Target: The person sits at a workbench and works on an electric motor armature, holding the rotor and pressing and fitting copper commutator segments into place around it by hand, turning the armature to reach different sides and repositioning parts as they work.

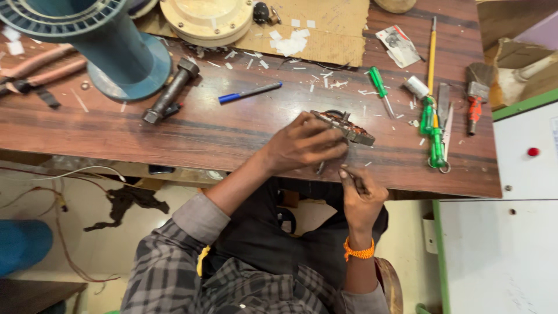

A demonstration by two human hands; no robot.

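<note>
My left hand (305, 142) grips a small motor stator (349, 129), a dark metal ring with copper windings, and holds it tilted just above the front of the wooden table (232, 128). My right hand (360, 195) is below it, at the table's front edge, fingers closed on a thin dark tool (353, 178) whose tip points up toward the underside of the stator. An orange band circles my right wrist.
On the table lie a blue pen (250, 92), a heavy bolt (171, 90), a blue spool (110, 46), a cream round housing (206, 20), green screwdrivers (433, 134), a brush (476, 93) and paper scraps. A white cabinet (523, 174) stands at the right.
</note>
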